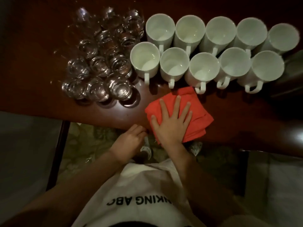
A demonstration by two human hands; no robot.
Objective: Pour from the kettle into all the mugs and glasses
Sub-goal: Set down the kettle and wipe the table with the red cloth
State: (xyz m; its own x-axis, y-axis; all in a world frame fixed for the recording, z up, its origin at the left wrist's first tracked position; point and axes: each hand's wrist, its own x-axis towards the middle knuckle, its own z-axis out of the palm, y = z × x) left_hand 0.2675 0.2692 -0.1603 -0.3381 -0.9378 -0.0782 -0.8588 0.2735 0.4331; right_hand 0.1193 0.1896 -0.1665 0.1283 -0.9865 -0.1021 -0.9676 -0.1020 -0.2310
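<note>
A dark wooden tabletop (41, 89) fills the upper half of a dim view looking straight down. Below its near edge is the person's white shirt (144, 190), printed with black letters seen upside down; only "KING ABC" can be read. On the tabletop stand ten white mugs (204, 68) in two rows of five, running toward the right edge, handles pointing at the near edge. Their insides look pale and bare, though whether they hold any liquid cannot be told. Left of the mugs is a tight cluster of clear glasses (101, 63); their contents cannot be told either. At the near edge, just in front of the mugs, lies a folded red cloth (193, 102). The right hand (172, 122) presses flat on it, fingers (177, 104) straight and spread, pointing at the mugs but not touching them. The left hand (129, 140) touches the near edge beside the cloth, fingers curled; whether it holds anything cannot be told.
</note>
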